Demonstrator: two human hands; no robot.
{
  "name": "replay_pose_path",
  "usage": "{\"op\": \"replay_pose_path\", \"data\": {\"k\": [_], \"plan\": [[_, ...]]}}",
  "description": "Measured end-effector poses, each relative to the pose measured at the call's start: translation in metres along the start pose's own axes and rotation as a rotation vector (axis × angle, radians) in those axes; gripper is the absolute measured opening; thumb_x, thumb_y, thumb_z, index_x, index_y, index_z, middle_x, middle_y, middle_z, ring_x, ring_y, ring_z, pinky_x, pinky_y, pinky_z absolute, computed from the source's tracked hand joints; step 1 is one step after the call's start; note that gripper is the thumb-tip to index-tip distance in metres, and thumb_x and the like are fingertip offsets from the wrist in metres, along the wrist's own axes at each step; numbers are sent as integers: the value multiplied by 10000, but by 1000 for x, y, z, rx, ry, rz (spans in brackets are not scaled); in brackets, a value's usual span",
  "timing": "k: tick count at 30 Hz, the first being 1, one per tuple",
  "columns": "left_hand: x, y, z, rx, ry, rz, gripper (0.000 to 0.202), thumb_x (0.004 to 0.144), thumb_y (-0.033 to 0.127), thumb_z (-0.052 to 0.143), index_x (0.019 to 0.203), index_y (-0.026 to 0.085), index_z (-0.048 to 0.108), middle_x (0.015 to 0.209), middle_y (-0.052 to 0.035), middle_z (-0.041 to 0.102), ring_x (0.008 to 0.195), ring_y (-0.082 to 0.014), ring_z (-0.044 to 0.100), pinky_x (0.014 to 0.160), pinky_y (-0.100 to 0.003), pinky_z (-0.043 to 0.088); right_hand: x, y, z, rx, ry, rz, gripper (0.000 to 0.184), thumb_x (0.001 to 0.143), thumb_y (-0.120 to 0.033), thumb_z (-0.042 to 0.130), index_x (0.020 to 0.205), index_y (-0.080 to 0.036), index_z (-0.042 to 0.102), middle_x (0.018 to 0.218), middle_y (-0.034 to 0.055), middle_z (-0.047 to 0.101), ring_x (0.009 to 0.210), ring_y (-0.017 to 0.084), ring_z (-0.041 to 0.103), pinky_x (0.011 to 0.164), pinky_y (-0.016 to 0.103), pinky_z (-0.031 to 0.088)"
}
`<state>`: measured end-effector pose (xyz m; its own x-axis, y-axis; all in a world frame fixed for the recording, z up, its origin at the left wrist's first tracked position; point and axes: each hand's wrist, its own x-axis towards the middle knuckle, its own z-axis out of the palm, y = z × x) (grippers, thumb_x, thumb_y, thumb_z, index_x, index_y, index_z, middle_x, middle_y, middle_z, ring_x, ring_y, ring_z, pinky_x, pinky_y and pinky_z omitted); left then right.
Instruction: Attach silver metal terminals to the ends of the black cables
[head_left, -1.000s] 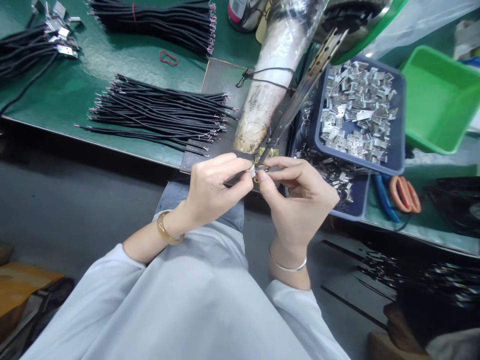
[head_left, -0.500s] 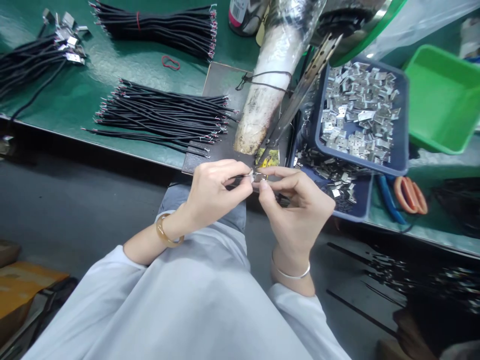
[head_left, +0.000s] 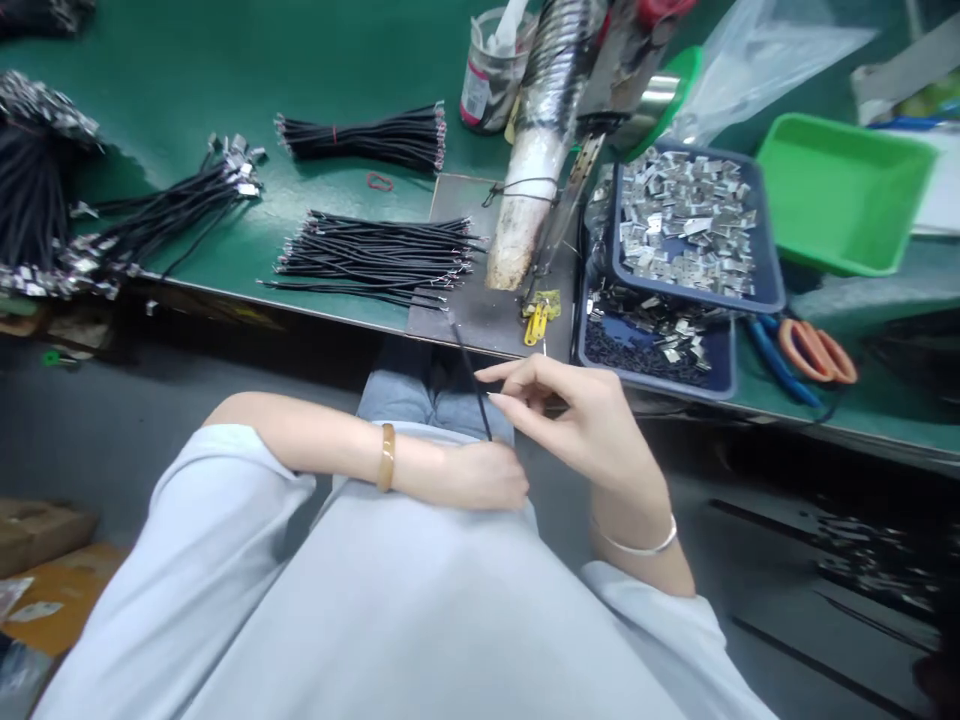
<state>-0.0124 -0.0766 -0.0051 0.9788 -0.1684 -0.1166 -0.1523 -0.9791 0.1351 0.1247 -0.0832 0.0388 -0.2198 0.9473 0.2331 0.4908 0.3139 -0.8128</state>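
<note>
Low against my shirt, my left hand [head_left: 487, 475] is closed, its fingertips mostly hidden. A thin black cable [head_left: 470, 365] comes up out of it toward the bench edge. My right hand [head_left: 574, 415] is beside that cable, thumb and forefinger a little apart at it; no firm grip shows. Ahead lies a loose row of black cables [head_left: 382, 250] with bared wire ends, partly on a dark board [head_left: 495, 325]. Yellow clippers [head_left: 536, 325] rest near the board's front edge.
A wrapped white tube [head_left: 517, 225] slants down over the board. To the right are a blue tray of metal brackets [head_left: 686, 225], a lower blue tray [head_left: 645, 372], a green bin [head_left: 844, 190] and orange-handled scissors [head_left: 817, 350]. Finished-looking bracketed cables [head_left: 184, 205] lie left.
Both hands were together at the board's edge around a small metal piece. My left hand has drawn back toward my body with the cable, and my right hand has separated from it. The view has shifted.
</note>
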Motion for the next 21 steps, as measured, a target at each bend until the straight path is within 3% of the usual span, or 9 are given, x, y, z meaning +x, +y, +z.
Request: {"op": "replay_pose_path", "data": {"k": [2, 5, 8, 10, 13, 15, 16, 18, 21], "plan": [[1, 5, 0, 33, -30, 51, 311, 781, -18, 648, 549, 189, 623, 577, -10, 652, 489, -132, 446, 509, -317, 287, 3, -3, 4, 39, 15, 20, 205, 888, -171, 652, 727, -208, 529, 829, 21, 763, 772, 139, 727, 512, 182, 435], [1, 8, -2, 62, -29, 97, 374, 722, -21, 702, 464, 190, 534, 477, 16, 560, 433, -113, 387, 480, -303, 282, 4, -7, 8, 72, 54, 59, 190, 868, -177, 661, 718, -203, 547, 796, 15, 744, 652, 108, 657, 539, 193, 477], [-7, 5, -9, 116, 39, 94, 330, 762, 3, 682, 514, 192, 575, 545, -27, 614, 515, -155, 520, 501, -309, 346, 2, -9, 7, 112, 142, 58, 210, 852, -172, 672, 686, -204, 546, 735, -5, 704, 579, 87, 586, 556, 203, 500], [-20, -1, -17, 165, 218, 63, 251, 829, 31, 634, 624, 174, 644, 669, -76, 682, 656, -204, 621, 574, -326, 430, 0, -11, 4, 130, 196, 48, 212, 848, -162, 677, 682, -204, 552, 730, -7, 694, 592, 90, 597, 554, 202, 499], [-48, -18, -27, 121, 810, -58, 168, 924, 117, 591, 785, 131, 686, 697, -64, 685, 673, -179, 633, 658, -305, 512, -2, -11, 0, 119, 227, 6, 208, 862, -155, 681, 696, -203, 567, 757, -1, 706, 616, 92, 614, 556, 200, 489], [-63, -30, -28, -52, 1181, -278, 111, 937, 137, 606, 904, 117, 710, 751, -60, 714, 706, -152, 652, 709, -273, 539, -1, -10, 0, 95, 241, -37, 221, 878, -156, 678, 697, -203, 560, 758, -2, 705, 625, 90, 612, 556, 196, 478], [-69, -36, -26, -191, 1312, -422, 99, 931, 134, 628, 947, 132, 726, 797, -56, 733, 745, -143, 667, 738, -262, 544, 0, -9, 1, 83, 241, -57, 227, 883, -154, 675, 699, -203, 552, 757, -5, 702, 618, 86, 604, 551, 192, 470], [-71, -45, -20, -554, 1424, -600, 116, 912, 166, 682, 991, 178, 766, 912, -63, 767, 850, -148, 702, 797, -268, 557, 5, -6, 4, 51, 209, -93, 219, 893, -148, 660, 716, -204, 546, 752, -13, 691, 600, 77, 583, 541, 184, 455], [-58, -52, -11, -1099, 1400, -594, 106, 870, 277, 757, 937, 213, 809, 982, -74, 775, 915, -169, 725, 823, -287, 582, 15, 1, 10, -46, 130, -176, 195, 904, -124, 619, 746, -207, 541, 701, -42, 648, 570, 68, 546, 528, 175, 428]]}}
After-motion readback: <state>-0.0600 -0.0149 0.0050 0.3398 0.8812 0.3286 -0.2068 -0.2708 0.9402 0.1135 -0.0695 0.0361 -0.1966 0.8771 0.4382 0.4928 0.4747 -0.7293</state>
